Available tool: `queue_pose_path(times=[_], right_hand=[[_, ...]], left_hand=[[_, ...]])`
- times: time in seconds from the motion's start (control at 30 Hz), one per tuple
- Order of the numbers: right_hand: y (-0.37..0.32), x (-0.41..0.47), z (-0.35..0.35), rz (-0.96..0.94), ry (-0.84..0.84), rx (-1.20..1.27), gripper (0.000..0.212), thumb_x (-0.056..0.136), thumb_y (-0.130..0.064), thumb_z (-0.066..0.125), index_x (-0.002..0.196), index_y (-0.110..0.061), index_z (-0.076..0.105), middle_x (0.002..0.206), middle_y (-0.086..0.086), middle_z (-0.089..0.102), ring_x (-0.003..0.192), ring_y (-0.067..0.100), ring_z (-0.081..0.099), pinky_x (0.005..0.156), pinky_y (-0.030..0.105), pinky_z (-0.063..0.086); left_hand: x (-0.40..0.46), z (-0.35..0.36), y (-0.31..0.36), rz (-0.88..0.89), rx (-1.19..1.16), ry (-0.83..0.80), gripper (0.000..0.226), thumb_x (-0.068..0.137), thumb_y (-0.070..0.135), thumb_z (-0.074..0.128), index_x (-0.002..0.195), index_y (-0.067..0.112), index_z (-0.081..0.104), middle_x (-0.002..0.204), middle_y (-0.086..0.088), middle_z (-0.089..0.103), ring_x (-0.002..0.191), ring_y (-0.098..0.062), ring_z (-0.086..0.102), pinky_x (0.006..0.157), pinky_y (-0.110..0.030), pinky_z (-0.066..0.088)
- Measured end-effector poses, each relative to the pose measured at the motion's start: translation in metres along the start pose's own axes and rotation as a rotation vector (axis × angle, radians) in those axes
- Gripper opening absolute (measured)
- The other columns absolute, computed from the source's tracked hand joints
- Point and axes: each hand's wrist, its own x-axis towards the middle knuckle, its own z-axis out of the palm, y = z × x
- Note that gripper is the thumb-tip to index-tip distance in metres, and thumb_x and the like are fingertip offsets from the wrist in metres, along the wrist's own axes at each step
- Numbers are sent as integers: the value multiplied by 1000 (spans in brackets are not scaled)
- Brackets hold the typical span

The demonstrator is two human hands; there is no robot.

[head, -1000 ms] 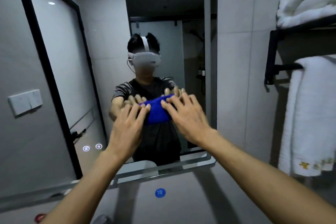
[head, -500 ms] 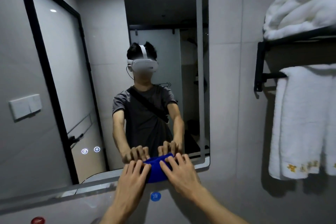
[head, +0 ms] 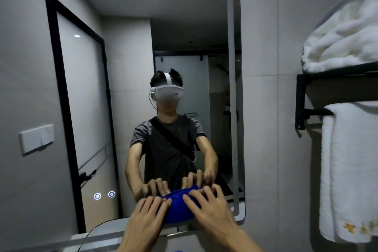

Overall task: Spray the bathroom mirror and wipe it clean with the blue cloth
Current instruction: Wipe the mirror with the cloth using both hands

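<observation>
Cloth pressed low on mirror, long axis sideways — left hand, right hand splayed flat on its ends; most glass above.

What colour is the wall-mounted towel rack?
Black; the towel rack shows best in the head view, on the right.

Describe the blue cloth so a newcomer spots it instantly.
Find the large wall mirror. At its bottom edge, the left hand and right hand press the blue cloth against the glass. Unlike the white towels nearby, it is vivid blue.
</observation>
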Motion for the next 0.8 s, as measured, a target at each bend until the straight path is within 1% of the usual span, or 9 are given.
queue_pose_path(times=[0.1,0.23,0.33,0.4,0.5,0.57,0.67,0.73,0.8], right_hand=[[24,40,-32,6,52,-24,40,86,-33,55,125,-25,58,122,4,63,100,26,59,85,49,52],[57,96,-73,18,80,-82,57,77,-27,71,131,-20,55,127,11,60,106,31,59,90,51,48],[79,139,-104,31,96,-177,55,80,-23,61,134,-14,55,129,15,59,110,35,58,91,52,46],[92,167,-122,53,109,-215,58,78,-22,62,134,-13,55,129,16,59,111,36,58,91,53,46],[110,208,-144,90,105,-226,70,69,-24,81,133,-12,56,129,17,60,110,36,59,90,50,48],[121,234,-157,111,123,-231,74,67,-27,85,133,-12,56,130,18,59,110,37,60,89,49,50],[135,268,-177,116,202,-259,67,76,-27,79,136,-12,53,133,18,58,112,36,59,91,48,50],[144,289,-188,119,259,-276,62,87,-24,68,144,-15,45,142,16,51,124,35,51,99,48,43],[155,310,-196,128,301,-277,61,94,-23,57,150,-20,35,151,10,42,135,32,41,106,45,34]], left_hand=[[42,-31,-21,2,6,43,47,78,18,49,122,8,62,105,-9,67,89,-27,60,86,-35,40],[110,-74,-50,28,96,87,52,77,14,49,127,4,60,117,-12,64,103,-31,60,93,-41,41],[156,-103,-74,35,179,88,56,75,15,52,130,5,58,122,-13,62,107,-33,58,95,-41,40],[183,-120,-89,25,210,81,61,71,14,61,132,5,55,125,-13,60,112,-34,55,98,-40,38],[223,-146,-107,-13,223,71,72,63,12,77,131,6,54,122,-12,60,110,-32,54,95,-39,40],[247,-163,-117,-29,248,89,74,62,11,81,131,7,53,118,-12,62,105,-31,57,92,-41,45],[279,-189,-130,3,298,152,66,66,9,69,130,3,53,114,-19,65,99,-38,62,88,-45,49],[298,-204,-138,7,314,195,61,68,12,62,127,3,53,111,-21,66,97,-40,63,88,-47,48],[317,-213,-147,0,334,234,53,72,12,63,123,4,52,105,-21,67,93,-39,63,86,-46,47]])
